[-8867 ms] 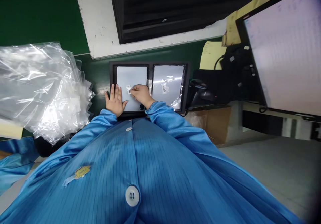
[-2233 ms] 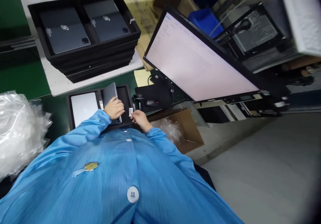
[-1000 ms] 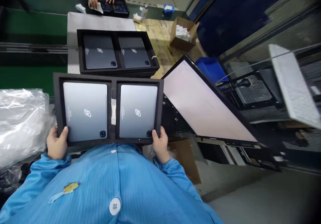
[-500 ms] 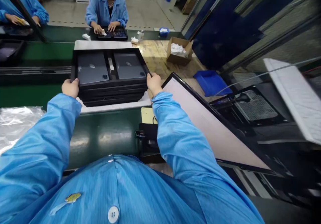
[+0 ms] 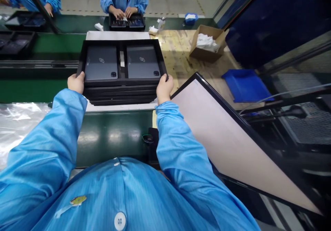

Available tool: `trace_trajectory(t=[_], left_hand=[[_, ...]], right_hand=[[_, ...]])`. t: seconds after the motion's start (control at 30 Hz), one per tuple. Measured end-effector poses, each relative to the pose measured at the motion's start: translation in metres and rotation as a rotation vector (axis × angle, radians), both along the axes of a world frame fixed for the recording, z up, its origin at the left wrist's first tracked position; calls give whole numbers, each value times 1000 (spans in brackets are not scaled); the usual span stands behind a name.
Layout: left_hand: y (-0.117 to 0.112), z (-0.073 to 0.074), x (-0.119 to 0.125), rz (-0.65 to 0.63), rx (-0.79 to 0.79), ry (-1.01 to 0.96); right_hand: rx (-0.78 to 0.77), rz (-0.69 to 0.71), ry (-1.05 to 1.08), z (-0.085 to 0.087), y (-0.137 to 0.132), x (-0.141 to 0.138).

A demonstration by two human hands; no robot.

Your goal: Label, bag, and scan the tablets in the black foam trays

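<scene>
Both my hands grip the top black tray, which rests on a stack of similar trays. My left hand (image 5: pixel 76 82) is closed on the tray's left front corner, thumb up over the rim. At the right front corner my right hand (image 5: pixel 164 86) is closed in the same way. Inside the top tray (image 5: pixel 122 83) lie two dark grey tablets, backs up: a left tablet (image 5: pixel 100 62) and a right tablet (image 5: pixel 142 61), each with a camera bump. A white strip (image 5: pixel 122 59) sits between them. Under it the stacked trays (image 5: pixel 124 98) stand on a white board (image 5: pixel 121 106).
A monitor (image 5: pixel 232 137) stands tilted at my right. Beyond it are a blue tray (image 5: pixel 247 85) and a cardboard box (image 5: pixel 208 48) with white wipes. Clear plastic (image 5: pixel 20 127) lies left. Across the bench a co-worker (image 5: pixel 124 3) wipes tablets in another tray (image 5: pixel 126 25).
My view has swung right and downward. Both hands keep hold of the top tray, which now sits squarer on the stack. The co-worker's hands have come closer together.
</scene>
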State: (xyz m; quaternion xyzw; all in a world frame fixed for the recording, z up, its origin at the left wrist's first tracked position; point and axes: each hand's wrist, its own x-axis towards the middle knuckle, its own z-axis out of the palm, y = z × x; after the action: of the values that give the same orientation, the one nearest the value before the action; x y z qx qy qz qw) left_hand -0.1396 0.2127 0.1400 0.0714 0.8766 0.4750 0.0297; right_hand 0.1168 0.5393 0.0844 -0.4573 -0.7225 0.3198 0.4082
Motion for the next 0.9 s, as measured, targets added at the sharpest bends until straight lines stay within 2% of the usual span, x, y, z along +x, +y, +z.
trace_trajectory(t=[0.13,0.27,0.4,0.6,0.7,0.77,0.8,0.83,0.9], left_hand=[[0,-3,0,33,87,-42],[-1,6,11,108,161,-120],[-5,12,27,141,213,-163],[5,17,21,215,130,-26],[4,14,35,266,109,111],[-3,-4,66,268,99,327],[-7,-21,87,234,84,449],[-10,-43,110,169,38,502],[-12,-95,156,-72,-49,420]], right_hand=[[-84,64,62,0,2,-3],[-221,82,101,5,-3,-1],[-255,107,83,11,-11,7],[-169,201,47,11,-4,6],[-178,234,112,-1,-4,8],[-226,199,131,-19,-14,15],[-257,159,130,-32,-22,20],[-285,120,96,-45,-32,26],[-331,72,-25,-74,-56,35]])
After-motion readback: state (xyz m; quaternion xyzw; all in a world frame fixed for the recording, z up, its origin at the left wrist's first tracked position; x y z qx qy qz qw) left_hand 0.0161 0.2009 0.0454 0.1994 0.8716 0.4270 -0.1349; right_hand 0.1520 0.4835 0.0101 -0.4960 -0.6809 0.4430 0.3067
